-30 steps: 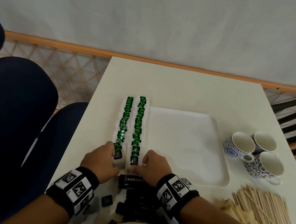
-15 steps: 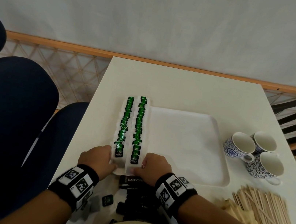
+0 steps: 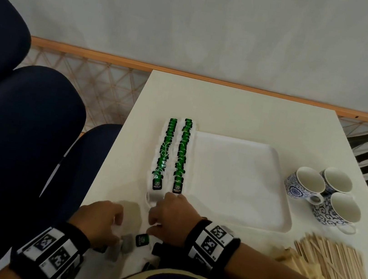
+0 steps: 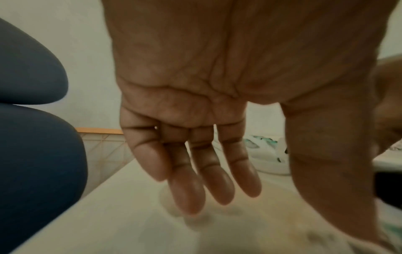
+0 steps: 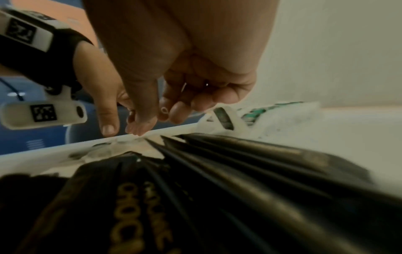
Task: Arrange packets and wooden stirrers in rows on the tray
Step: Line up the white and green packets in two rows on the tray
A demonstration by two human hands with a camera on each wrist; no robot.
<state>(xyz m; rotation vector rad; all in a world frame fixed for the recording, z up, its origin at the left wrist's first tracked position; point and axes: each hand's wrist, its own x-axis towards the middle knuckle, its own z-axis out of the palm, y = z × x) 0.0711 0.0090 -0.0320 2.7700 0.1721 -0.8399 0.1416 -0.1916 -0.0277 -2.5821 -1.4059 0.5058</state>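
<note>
Green tea packets [image 3: 172, 154]: two rows on tray [image 3: 238, 183] | left hand [image 4: 195, 120] fingers loose, empty | right hand [image 3: 172, 214] fingers curled, grasp unclear

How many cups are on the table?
3, clustered right of the tray: one cup nearest the tray, one behind it, one closest to the person. None seems hidden.

- My right hand [image 5: 174, 72] hangs over the table edge, fingers [image 5: 180, 110] loosely curled, nothing visibly held.
- Black packets [image 5: 217, 189] with gold lettering fill the foreground, blurred.
- Green-and-white packets [image 5: 252, 115] lie beyond.
- My left hand [image 5: 102, 96] reaches down beside my thumb.
</note>
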